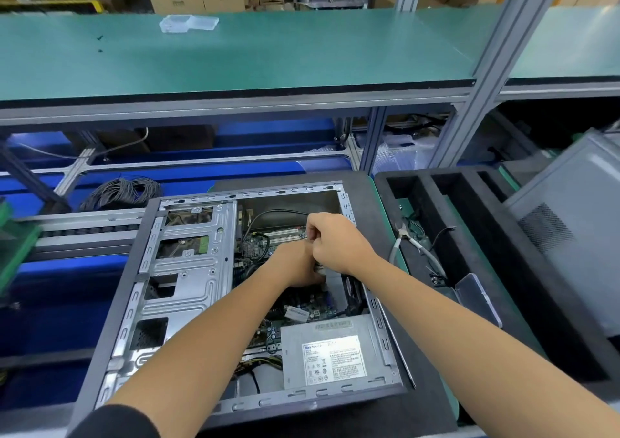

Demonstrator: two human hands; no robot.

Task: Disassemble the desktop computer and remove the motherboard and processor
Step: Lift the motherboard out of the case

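Note:
An open desktop computer case (188, 269) lies on its side on a dark mat, its metal drive cage on the left. The green motherboard (255, 248) shows inside, partly hidden by my arms. A grey power supply (332, 353) with a white label sits at the near right corner. Both hands are deep in the middle of the case. My left hand (297, 266) grips a small pale part under my right hand. My right hand (330, 243) has its fingers curled and pinches something small just above it. What they hold is mostly hidden.
A black foam tray (469, 222) with slots stands to the right and holds loose cables (421, 246). The grey side panel (570, 222) leans at the far right. A coil of black wire (122, 191) lies behind the case. Above runs a green shelf (268, 55) with a clear plastic box (188, 23).

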